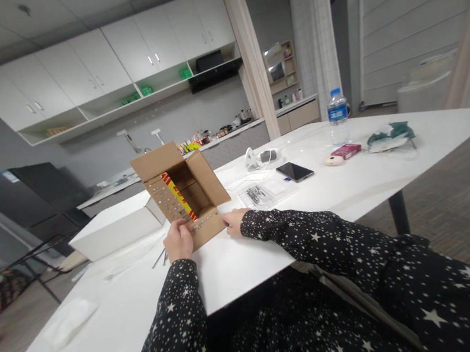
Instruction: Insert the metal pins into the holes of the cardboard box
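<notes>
An open cardboard box (214, 180) is tilted toward me above the white table, with its flaps spread and its inside visible. Small round spots dot its left and lower flaps, and a yellow and red strip of tape (179, 196) runs along the left flap. My left hand (178, 240) grips the lower left flap, fingers curled behind it. At the lower right corner, my right hand (233, 223) is closed on the box edge; its fingertips are partly hidden. Thin dark sticks (159, 258) lie just left of my left hand.
On the white table (240, 274) are a long white box (115, 225), crumpled white plastic (71, 322), a clear plastic packet (263, 193), a phone (295, 171), a water bottle (338, 118), a red pack (347, 151), a pink rounded case (333, 160) and a green bundle (391, 136).
</notes>
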{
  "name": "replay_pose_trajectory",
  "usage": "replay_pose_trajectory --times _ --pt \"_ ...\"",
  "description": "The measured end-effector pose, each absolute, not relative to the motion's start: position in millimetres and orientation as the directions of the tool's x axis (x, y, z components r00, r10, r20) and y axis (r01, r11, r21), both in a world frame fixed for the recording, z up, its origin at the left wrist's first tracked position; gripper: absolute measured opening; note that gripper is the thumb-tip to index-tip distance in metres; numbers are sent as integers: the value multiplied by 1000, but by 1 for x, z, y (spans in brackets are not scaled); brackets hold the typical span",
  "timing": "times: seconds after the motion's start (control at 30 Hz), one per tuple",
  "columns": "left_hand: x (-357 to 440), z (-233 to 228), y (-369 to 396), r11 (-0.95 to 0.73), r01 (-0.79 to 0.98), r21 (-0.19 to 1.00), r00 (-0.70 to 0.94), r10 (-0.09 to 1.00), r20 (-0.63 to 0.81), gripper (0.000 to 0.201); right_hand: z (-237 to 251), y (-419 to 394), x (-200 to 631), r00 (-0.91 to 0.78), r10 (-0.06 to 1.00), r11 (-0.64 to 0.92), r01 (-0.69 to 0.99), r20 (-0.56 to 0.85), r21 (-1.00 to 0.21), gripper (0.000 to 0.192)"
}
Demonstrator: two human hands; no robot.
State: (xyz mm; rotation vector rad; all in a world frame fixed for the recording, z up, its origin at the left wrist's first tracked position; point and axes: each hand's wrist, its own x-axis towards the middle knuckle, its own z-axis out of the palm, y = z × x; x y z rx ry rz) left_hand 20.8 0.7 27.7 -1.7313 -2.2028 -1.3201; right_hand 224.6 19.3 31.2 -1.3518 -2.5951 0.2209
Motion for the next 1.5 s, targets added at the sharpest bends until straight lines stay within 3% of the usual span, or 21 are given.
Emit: replay_pose_trajectory --times 0.53,1.03,1.17,1.33,1.5 --pt "23 29 0 -41 779 625 -400 736 547 27 29 21 225 -566 816 577 785 119 -224 31" --pt "19 21 5 18 951 309 -191 818 542 21 34 17 224 -547 832 552 800 92 -234 33" --pt "22 23 2 18 937 349 -230 784 577 19 34 16 225 -550 829 558 797 104 -231 32" --pt "26 28 -2 -25 888 460 -328 667 669 18 32 16 225 -552 826 563 795 114 -225 29" --pt "27 31 -5 -100 874 475 -334 586 738 18 32 17 225 -558 822 568 793 111 -222 31"
